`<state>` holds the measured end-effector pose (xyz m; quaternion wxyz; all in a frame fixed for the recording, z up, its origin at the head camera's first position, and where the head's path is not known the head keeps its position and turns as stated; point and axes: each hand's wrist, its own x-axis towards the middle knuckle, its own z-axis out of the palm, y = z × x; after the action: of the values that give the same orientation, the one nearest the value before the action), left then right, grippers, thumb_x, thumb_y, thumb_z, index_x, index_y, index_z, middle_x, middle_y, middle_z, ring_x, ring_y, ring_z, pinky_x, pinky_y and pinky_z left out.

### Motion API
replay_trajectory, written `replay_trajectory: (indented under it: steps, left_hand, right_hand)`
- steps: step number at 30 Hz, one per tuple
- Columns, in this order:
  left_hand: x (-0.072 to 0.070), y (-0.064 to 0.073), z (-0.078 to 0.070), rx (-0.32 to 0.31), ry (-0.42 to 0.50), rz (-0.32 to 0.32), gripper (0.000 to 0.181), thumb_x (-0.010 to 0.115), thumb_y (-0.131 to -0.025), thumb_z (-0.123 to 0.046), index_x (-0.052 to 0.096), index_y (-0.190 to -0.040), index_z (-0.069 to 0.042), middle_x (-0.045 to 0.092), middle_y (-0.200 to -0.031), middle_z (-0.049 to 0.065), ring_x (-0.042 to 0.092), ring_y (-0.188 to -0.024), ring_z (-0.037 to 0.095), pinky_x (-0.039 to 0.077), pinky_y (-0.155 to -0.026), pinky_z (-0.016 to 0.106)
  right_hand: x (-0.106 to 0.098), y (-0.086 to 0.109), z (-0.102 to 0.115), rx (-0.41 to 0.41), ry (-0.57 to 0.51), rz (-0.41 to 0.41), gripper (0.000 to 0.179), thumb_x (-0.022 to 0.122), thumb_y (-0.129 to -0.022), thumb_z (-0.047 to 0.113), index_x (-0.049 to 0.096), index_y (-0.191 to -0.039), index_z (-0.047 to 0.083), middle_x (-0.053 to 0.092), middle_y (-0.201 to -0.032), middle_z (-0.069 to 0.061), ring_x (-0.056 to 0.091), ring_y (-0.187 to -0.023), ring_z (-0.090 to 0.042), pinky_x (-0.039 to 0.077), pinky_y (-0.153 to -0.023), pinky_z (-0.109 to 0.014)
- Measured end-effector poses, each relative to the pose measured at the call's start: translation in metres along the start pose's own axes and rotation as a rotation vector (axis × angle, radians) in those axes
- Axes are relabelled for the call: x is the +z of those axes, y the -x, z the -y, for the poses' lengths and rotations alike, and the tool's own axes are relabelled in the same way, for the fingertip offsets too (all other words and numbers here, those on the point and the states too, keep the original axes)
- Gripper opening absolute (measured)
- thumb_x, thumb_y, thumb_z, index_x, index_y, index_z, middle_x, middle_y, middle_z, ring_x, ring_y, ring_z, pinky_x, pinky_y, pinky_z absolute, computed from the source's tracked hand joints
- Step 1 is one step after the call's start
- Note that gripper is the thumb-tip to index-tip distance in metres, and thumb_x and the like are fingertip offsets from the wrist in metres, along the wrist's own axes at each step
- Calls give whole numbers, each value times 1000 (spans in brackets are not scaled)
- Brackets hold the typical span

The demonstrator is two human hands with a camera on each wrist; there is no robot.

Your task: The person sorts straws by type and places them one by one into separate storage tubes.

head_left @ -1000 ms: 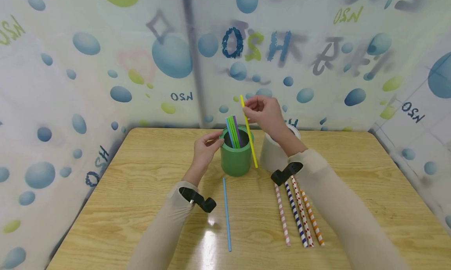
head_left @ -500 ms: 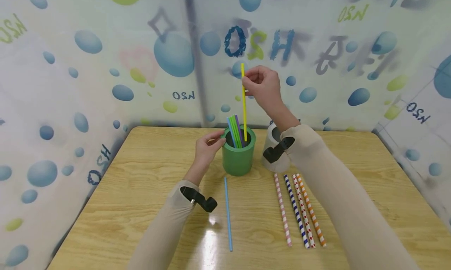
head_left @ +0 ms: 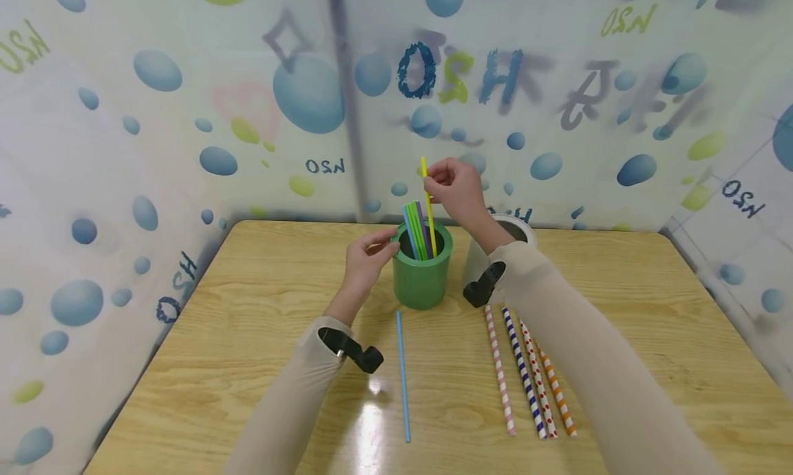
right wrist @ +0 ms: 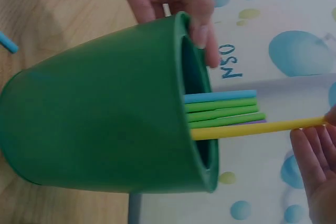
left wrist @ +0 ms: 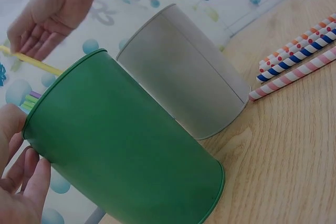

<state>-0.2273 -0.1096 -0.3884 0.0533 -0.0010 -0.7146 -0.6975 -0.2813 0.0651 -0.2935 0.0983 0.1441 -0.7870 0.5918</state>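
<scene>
A person's right hand [head_left: 458, 189] pinches the upper part of a yellow straw [head_left: 429, 210] between thumb and fingers; the straw's lower end is inside a green pot [head_left: 421, 282] at the far middle of a wooden table [head_left: 248, 351]. The left hand [head_left: 363, 261] grips the pot's rim from the left. The pot stands upright. Inside, just left of the yellow straw, lean a light blue straw [head_left: 409, 231], several green straws [head_left: 416, 228] and a purple straw [head_left: 422, 220], crowding that side of the mouth.

To the right stands a white pot [head_left: 476, 263], partly hidden by the right sleeve [head_left: 570, 330], which also covers the far end of an orange-striped straw [head_left: 559, 392]. That straw lies near right, alongside a red-dotted straw [head_left: 538, 378], a blue-striped straw [head_left: 524, 375] and a pink-striped straw [head_left: 499, 372]. A loose blue straw [head_left: 403, 378] lies on the near side of the green pot. Each wrist wears a small black camera [head_left: 352, 350]. Behind the table hangs a pale backdrop [head_left: 248, 186] with blue and green drops.
</scene>
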Motion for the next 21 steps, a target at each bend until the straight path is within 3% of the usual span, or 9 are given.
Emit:
replay_trajectory:
  steps: [9, 15, 21]
  left_hand:
    - [1, 0, 0, -3, -6, -2, 30, 66, -84, -8, 64, -113, -3, 60, -115, 8, 55, -99, 20, 48, -84, 31]
    - [1, 0, 0, -6, -10, -7, 30, 66, -84, -8, 64, -113, -3, 60, -115, 8, 54, -99, 20, 48, -82, 29]
    - [1, 0, 0, -12, -3, -6, 30, 66, -84, -8, 65, -113, -4, 60, -116, 9, 54, -99, 21, 48, -80, 28]
  right_hand:
    - [0, 12, -19, 50, 57, 56, 18, 61, -85, 10, 60, -97, -4, 59, -83, -11, 57, -69, -17, 54, -65, -32]
    - [-1, 15, -31, 63, 120, 78, 15, 63, -83, 10, 61, -93, -2, 61, -82, -10, 56, -70, -17, 51, -61, -25]
    - [-1, 19, -38, 82, 164, 118, 13, 64, -82, 11, 62, -90, 0, 62, -81, -10, 56, -70, -18, 49, -60, -26]
